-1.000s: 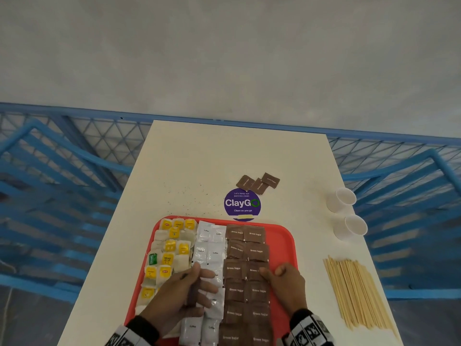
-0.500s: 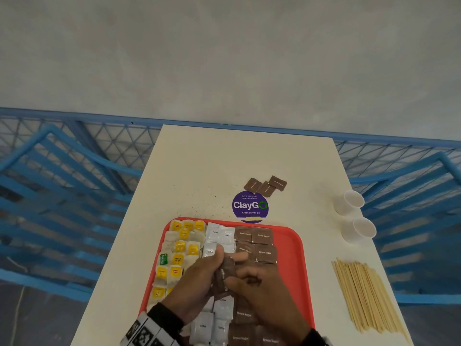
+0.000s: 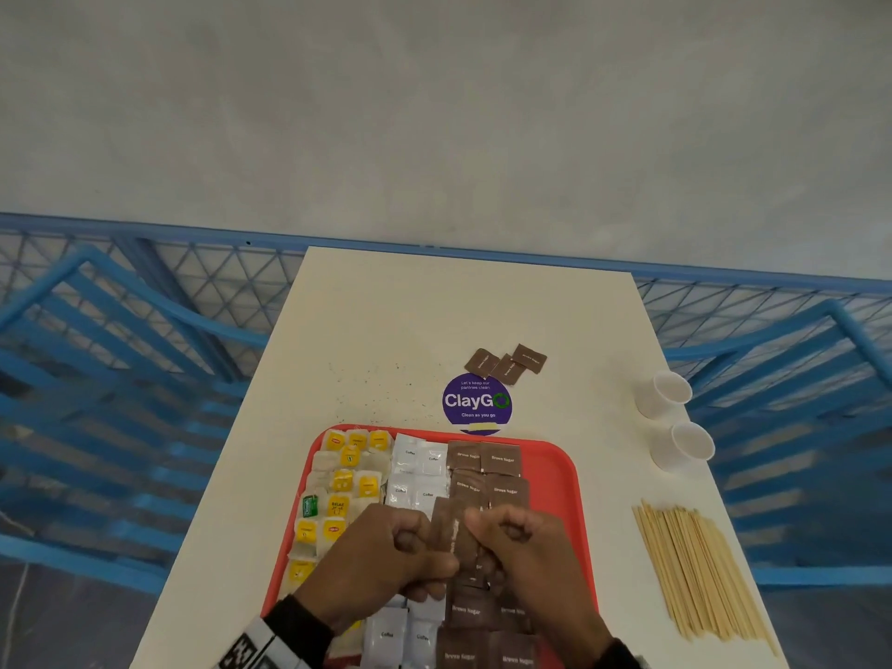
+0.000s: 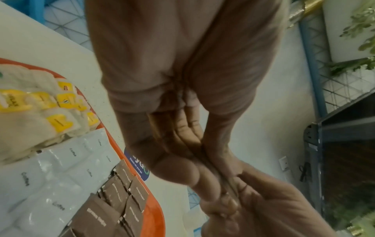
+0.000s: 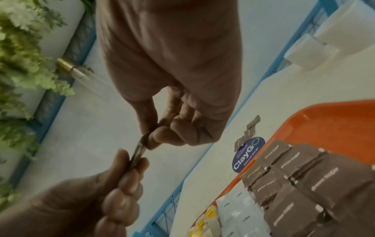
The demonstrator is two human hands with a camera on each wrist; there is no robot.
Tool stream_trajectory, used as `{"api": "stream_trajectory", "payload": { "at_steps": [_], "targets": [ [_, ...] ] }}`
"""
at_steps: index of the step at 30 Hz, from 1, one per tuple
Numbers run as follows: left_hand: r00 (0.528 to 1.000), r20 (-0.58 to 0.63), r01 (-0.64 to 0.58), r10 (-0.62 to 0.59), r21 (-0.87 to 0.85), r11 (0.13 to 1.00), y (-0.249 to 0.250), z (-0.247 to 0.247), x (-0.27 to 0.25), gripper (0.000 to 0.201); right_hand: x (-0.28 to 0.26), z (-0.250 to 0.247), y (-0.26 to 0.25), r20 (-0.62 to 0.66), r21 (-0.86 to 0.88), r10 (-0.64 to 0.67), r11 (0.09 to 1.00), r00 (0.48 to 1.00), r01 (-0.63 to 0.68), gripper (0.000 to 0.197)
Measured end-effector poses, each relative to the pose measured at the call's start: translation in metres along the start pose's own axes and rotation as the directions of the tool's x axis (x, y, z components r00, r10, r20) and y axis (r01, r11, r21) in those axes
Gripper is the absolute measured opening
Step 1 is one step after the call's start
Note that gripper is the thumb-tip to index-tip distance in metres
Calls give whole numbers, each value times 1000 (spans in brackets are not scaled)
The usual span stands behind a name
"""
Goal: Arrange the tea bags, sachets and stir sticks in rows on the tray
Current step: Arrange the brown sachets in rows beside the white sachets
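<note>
A red tray [image 3: 550, 480] holds a row of yellow-tagged tea bags [image 3: 345, 480], white coffee sachets [image 3: 417, 475] and brown sugar sachets [image 3: 502, 475]. Just above the tray's middle, my left hand [image 3: 415, 548] and right hand [image 3: 487, 538] meet. Together they pinch a few brown sugar sachets [image 3: 446, 523] held upright. The right wrist view shows the sachets [image 5: 139, 149] edge-on between both hands' fingertips. Stir sticks [image 3: 695, 567] lie on the table to the right of the tray. Three more brown sachets [image 3: 504, 364] lie beyond the tray.
Two white paper cups [image 3: 663, 393] lie on their sides at the table's right edge. A purple round sticker [image 3: 477, 402] is on the table above the tray. Dark crumbs dot the table's middle. Blue railings surround the white table [image 3: 434, 306].
Both hands have lifted off the sachet rows and come together over the tray. The brown sachets first held in my left hand alone are now gripped by both.
</note>
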State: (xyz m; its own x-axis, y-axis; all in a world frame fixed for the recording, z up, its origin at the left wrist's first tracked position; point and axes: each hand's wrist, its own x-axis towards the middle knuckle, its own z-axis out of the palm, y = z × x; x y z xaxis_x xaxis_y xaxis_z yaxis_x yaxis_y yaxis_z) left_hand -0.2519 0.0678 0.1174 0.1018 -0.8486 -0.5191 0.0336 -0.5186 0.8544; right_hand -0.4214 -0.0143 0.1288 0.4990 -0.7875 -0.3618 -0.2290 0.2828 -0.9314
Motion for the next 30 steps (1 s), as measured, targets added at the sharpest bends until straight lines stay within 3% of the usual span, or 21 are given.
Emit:
{"api": "stream_trajectory", "payload": {
  "at_steps": [5, 8, 10, 12, 14, 15, 18, 20, 25, 30],
  "targets": [
    [1000, 28, 9, -10, 36, 999, 3, 1, -1, 16, 1, -1, 5, -37, -132, -127, 984, 991, 121, 39],
    [999, 42, -12, 10, 44, 999, 6, 0, 1, 16, 5, -7, 10, -172, -9, -55, 998, 984, 55, 39],
    [998, 57, -2, -2, 62, 998, 8, -1, 0, 16, 5, -15, 7, -194, 42, -60, 997, 979, 69, 34],
    [995, 100, 2, -13, 111, 994, 8, -3, 0, 19, 5, -19, 2, -12, -91, -105, 990, 994, 104, 21],
    [989, 150, -8, -16, 160, 987, 9, -4, 0, 23, 5, -16, -1, 194, -216, -57, 971, 979, 99, 6],
    [987, 159, -13, -15, 174, 985, 9, -4, 1, 22, 5, -16, 0, 226, -236, -44, 967, 973, 99, 5],
    [998, 65, -9, -2, 169, 986, 4, -6, 3, 17, 2, -22, 14, 179, -183, -15, 982, 984, 48, 9],
    [1000, 10, 5, -6, 142, 990, -4, -7, 4, 17, -4, -25, 26, 136, -162, 75, 985, 988, -53, 10],
    [970, 189, 115, -154, 202, 973, -33, 1, 1, 23, -16, -25, 48, 77, -175, 195, 968, 978, -179, 13],
    [947, 247, 147, -205, 234, 961, -46, -1, 3, 19, -15, -35, 60, -7, -132, 227, 965, 974, -226, 11]
  ]
}}
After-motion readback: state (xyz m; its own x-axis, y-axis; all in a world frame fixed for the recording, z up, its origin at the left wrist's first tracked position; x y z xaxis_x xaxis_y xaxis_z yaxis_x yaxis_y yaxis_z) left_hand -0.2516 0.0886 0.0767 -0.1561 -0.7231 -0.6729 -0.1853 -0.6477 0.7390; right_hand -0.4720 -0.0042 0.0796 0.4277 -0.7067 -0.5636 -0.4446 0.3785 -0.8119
